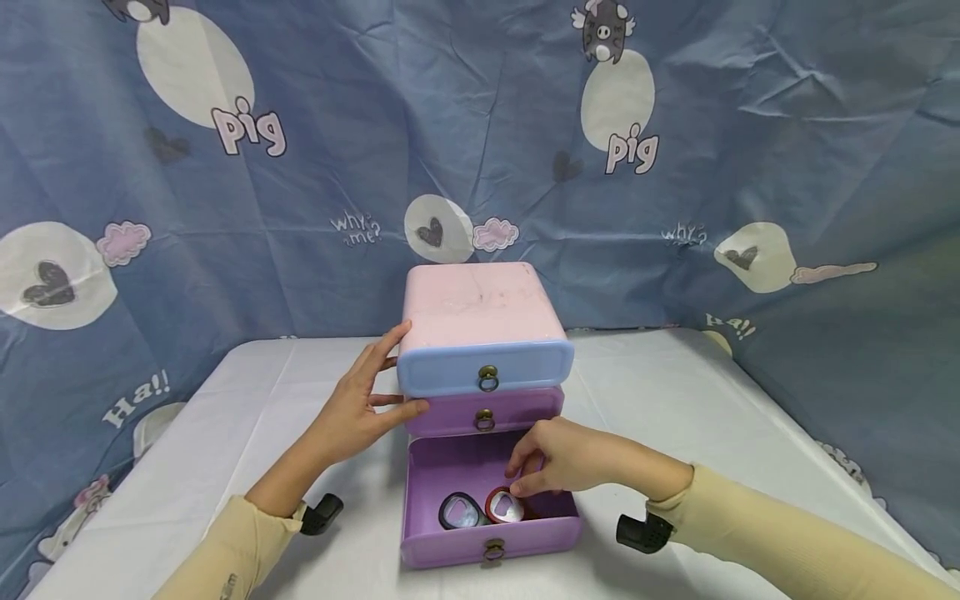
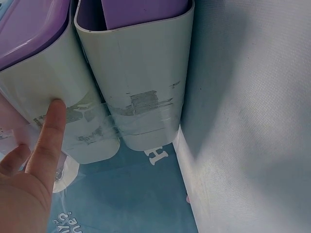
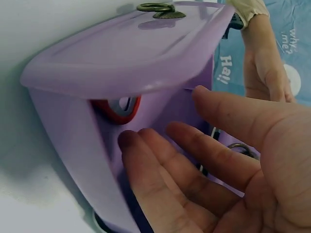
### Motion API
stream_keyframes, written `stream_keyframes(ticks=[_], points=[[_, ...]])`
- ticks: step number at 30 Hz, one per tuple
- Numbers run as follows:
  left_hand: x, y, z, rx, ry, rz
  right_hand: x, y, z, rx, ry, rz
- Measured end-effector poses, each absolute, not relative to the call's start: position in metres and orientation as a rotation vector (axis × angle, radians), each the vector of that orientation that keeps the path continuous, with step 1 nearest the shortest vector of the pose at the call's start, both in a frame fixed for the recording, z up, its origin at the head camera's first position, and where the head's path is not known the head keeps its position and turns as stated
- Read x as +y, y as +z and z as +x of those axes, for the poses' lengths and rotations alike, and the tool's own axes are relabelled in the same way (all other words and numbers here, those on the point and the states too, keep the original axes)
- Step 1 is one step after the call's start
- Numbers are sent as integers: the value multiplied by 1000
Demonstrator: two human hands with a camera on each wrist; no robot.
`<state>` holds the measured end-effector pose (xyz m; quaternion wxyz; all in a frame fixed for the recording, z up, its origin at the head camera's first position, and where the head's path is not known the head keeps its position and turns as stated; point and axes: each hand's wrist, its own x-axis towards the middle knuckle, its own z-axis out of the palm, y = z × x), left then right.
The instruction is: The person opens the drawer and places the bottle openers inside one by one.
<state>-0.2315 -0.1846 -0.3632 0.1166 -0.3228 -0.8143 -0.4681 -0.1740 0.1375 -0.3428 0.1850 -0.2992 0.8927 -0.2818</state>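
Observation:
A small three-tier drawer cabinet (image 1: pixel 480 304) has a pink top, a blue upper drawer (image 1: pixel 442 371) and a purple middle drawer (image 1: pixel 521 410). Its purple bottom drawer (image 1: pixel 450 548) is pulled out. Inside lie two round items with pale, shiny centres, one black-rimmed (image 1: pixel 460 511) and one red-rimmed (image 1: pixel 504 505). My left hand (image 1: pixel 360 408) rests against the cabinet's left side, fingers spread. Over the bottom drawer's right part hovers my right hand (image 1: pixel 562 458), its fingers loosely bent beside the red-rimmed item. In the right wrist view that hand holds nothing.
A white cloth (image 1: pixel 675 400) covers the table. Behind it hangs a blue printed curtain (image 1: pixel 315 200). Brass ring pulls (image 1: pixel 488 379) stick out from the drawer fronts. The left wrist view shows clear tape (image 2: pixel 146 124) along the cabinet's pale side.

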Motion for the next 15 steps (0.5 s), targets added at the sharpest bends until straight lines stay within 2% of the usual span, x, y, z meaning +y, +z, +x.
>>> stream_keyframes(ticks=[8, 15], points=[[-184, -366, -230, -2385, -1372, -947, 135, -335, -158, 2450, -930, -865], [-184, -364, -231, -2380, -1356, -942, 124, -325, -128, 2484, -807, -1088]])
